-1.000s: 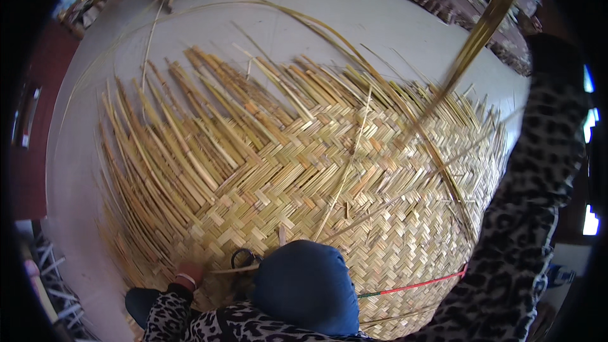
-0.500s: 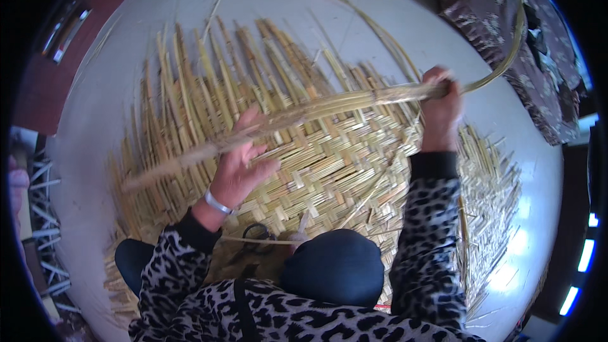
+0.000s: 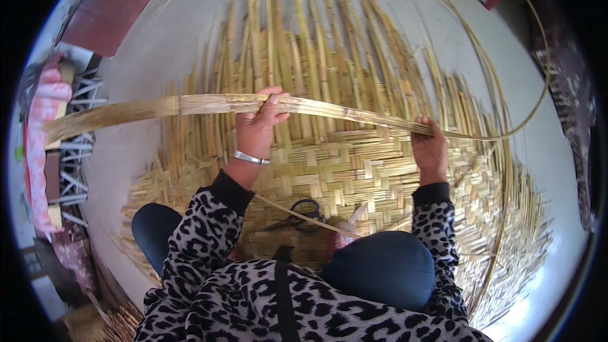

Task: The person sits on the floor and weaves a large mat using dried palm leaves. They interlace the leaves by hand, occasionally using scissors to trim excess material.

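A long, flat bundle of split cane strips stretches across the view above a woven cane mat. Near its middle, my left hand grips it, thumb on top and fingers curled round. Farther right, my right hand is closed on the narrower part, from which thin strips loop away to the right. The left part of the bundle runs out past the mat's edge. Below my hands, a pair of dark-handled scissors lies on the mat between my knees, partly covered by a thin strip.
Loose cane ends fan out from the mat's far edge over the grey floor. A metal-framed rack with pink cloth stands at left. Patterned fabric hangs at right. A long curved strip arcs over the floor.
My left hand, open beside the bundle before, now grips it. My right hand has lowered, and the bundle has swung so its left end is higher. The view has shifted left.
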Action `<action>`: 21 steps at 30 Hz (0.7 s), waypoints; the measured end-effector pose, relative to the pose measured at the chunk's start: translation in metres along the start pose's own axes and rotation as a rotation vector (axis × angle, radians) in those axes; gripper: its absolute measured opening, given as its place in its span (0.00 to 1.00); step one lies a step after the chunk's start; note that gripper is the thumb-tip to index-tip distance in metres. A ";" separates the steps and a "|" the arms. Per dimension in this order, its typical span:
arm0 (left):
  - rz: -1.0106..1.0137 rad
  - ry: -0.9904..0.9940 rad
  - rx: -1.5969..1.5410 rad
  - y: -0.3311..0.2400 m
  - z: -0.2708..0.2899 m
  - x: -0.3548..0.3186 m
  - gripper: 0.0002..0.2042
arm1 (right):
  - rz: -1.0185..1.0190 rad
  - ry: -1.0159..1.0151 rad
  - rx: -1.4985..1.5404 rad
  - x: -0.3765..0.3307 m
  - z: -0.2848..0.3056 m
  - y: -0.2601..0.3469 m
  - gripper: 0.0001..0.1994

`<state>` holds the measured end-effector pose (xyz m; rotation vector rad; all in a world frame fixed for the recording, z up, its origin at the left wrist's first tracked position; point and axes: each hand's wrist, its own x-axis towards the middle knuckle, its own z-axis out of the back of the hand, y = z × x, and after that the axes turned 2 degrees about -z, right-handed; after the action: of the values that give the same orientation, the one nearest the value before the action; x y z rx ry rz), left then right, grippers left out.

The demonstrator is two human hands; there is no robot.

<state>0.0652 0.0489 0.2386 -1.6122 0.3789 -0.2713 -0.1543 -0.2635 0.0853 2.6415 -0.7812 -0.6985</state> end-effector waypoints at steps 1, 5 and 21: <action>0.029 -0.002 -0.050 0.005 0.012 0.000 0.12 | -0.005 -0.029 -0.049 0.003 -0.004 0.001 0.11; 0.196 -0.117 -0.208 0.026 0.055 -0.013 0.12 | -0.025 0.064 -0.154 0.002 -0.041 -0.003 0.11; -0.437 0.903 0.972 0.069 0.026 -0.108 0.24 | 0.844 0.258 -1.111 -0.045 -0.305 0.314 0.12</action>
<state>-0.0288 0.1129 0.1731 -0.5101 0.4586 -1.3147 -0.1604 -0.4479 0.4852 1.2091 -0.9336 -0.3471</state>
